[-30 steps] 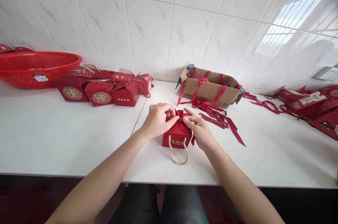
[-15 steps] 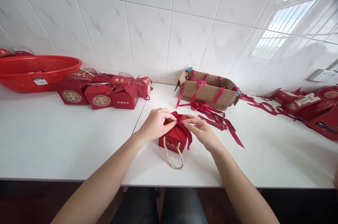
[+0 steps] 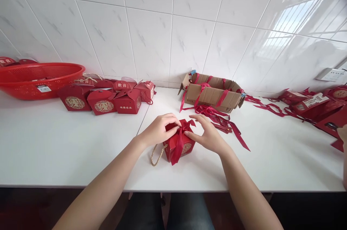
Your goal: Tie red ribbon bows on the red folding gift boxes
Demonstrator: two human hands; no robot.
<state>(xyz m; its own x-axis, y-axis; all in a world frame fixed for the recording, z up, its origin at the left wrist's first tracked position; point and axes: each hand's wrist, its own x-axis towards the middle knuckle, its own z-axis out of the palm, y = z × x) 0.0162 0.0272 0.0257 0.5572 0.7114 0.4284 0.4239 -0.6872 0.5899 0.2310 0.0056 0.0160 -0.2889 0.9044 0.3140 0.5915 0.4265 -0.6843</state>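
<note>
A small red gift box (image 3: pixel 170 147) stands in front of me with a red ribbon bow (image 3: pixel 181 134) on its lid. One ribbon tail hangs down the box's near side. The twisted gold cord handle (image 3: pixel 155 157) sticks out at its left. My left hand (image 3: pixel 161 128) pinches the bow from the left, thumb against fingertips. On the other side, my right hand (image 3: pixel 207 136) holds its thumb and fingers apart, the thumb tip close against the bow. Whether that thumb presses the ribbon is hard to see.
Behind lies a cardboard box (image 3: pixel 211 96) hung with red ribbons, loose ribbons (image 3: pixel 214 114) before it. Several red gift boxes (image 3: pixel 127 103) and a red plastic basket (image 3: pixel 43 81) are at left. More red boxes (image 3: pixel 311 107) and another person's hand (image 3: pixel 343 137) are at right.
The gift box has turned, bringing its cord handle from the front to the left side. My right hand's fingers have spread away from the bow. Another person's hand has appeared at far right.
</note>
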